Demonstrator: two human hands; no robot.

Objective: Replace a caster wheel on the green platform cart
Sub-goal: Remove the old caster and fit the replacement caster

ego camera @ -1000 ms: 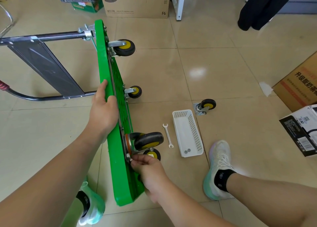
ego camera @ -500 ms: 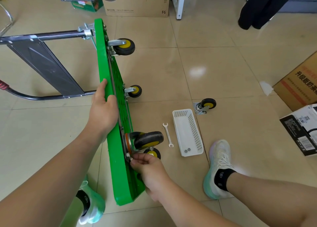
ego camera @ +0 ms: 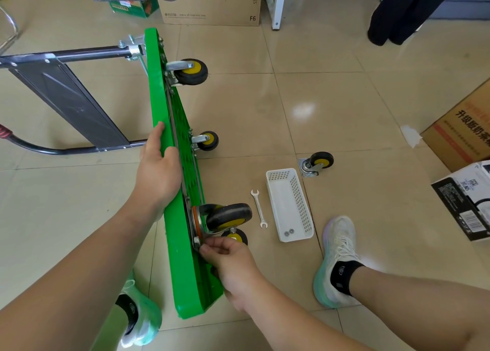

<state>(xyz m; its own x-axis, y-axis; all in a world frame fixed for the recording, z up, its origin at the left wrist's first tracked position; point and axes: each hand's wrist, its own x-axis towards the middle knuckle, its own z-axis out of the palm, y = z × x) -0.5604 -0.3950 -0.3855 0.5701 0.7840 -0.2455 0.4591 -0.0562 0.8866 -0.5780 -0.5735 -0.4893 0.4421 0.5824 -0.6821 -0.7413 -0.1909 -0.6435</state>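
Left hand [ego camera: 159, 175]: gripping green plastic platform cart [ego camera: 159, 85] edge.
Right hand [ego camera: 230, 260]: still pinching black-yellow caster wheel [ego camera: 229, 214] at its plate; fastening continuing.

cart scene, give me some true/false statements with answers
1. The cart stands on its side. True.
2. The wrench is in the right hand. False: it lies on the floor between cart and basket; the right hand pinches at the near caster plate.
3. The left hand grips the cart's top edge. True.
4. The basket is empty. False: two small metal pieces lie in it.
5. A loose caster sits on the floor beyond the basket. True.
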